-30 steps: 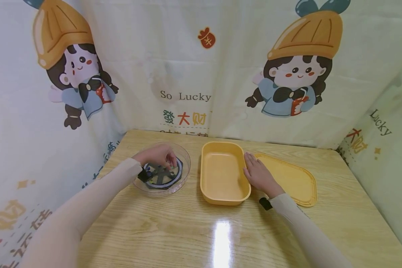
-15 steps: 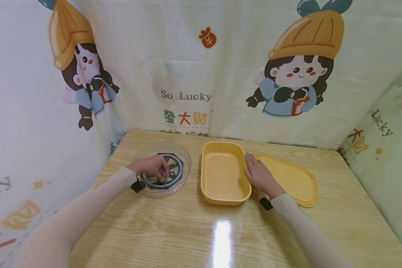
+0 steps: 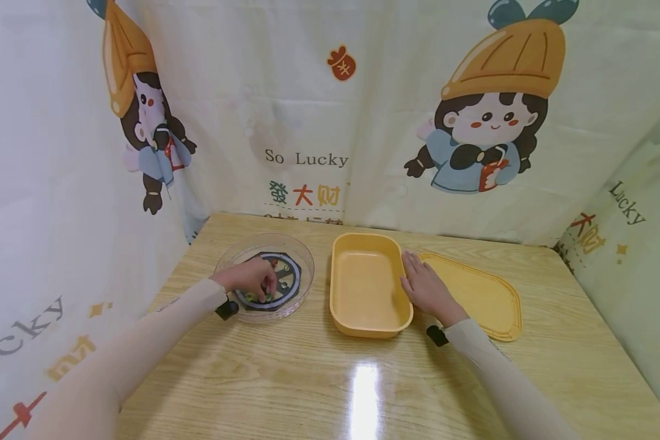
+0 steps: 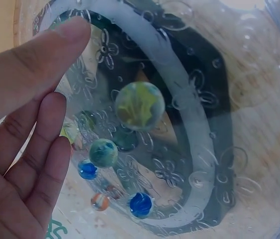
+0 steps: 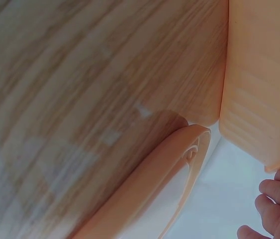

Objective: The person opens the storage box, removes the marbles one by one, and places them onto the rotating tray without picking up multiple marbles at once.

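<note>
My left hand (image 3: pixel 251 277) reaches into a clear round dish (image 3: pixel 309 266), fingertips down beside a small green marble. Several glass marbles lie there, among them a yellow-green one (image 4: pixel 140 105) and a blue one (image 4: pixel 140 205) in the left wrist view. The thumb is stretched out and the other fingers bend beneath it; I cannot tell whether a marble sits between the fingertips. My right hand (image 3: pixel 429 288) rests with straight fingers against the right side of an orange-yellow plastic box (image 3: pixel 365 287), which has nothing in it.
A matching lid (image 3: pixel 478 293) lies flat right of the box, partly behind my right hand. A dark octagonal piece with a pale ring (image 3: pixel 294 287) shows at the dish. Printed curtains (image 3: pixel 302 110) hang behind and beside the wooden table (image 3: pixel 286 379).
My left hand has moved back toward the near left side of the dish, its fingertips lowered among the marbles. The right hand has stayed at the box.
</note>
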The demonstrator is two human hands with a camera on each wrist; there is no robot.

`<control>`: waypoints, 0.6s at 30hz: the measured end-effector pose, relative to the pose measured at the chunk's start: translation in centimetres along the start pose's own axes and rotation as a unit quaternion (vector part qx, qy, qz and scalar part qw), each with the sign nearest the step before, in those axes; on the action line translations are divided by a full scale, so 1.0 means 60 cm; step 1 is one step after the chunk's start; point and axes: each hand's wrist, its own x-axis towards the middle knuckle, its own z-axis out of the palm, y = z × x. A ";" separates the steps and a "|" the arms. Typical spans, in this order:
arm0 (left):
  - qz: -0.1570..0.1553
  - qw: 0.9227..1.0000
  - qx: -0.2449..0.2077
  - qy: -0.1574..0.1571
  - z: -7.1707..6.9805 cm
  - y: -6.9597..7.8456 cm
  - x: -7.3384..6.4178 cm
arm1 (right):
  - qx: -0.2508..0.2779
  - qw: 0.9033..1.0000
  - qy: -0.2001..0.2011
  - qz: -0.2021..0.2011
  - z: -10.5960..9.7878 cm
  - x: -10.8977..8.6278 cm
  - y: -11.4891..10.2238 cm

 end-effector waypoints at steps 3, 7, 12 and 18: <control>0.001 1.000 -0.002 0.001 0.002 -0.003 -0.001 | -0.001 1.000 0.001 0.000 0.000 0.000 0.000; 0.007 1.000 -0.010 0.003 0.001 -0.005 -0.004 | -0.006 1.000 0.002 0.001 0.002 0.000 0.001; 0.020 1.000 -0.014 0.007 -0.006 -0.003 -0.009 | -0.012 1.000 0.002 0.002 0.002 0.000 0.001; 0.022 0.999 -0.009 0.025 -0.022 -0.006 -0.013 | -0.019 1.000 0.002 0.002 -0.002 0.000 -0.001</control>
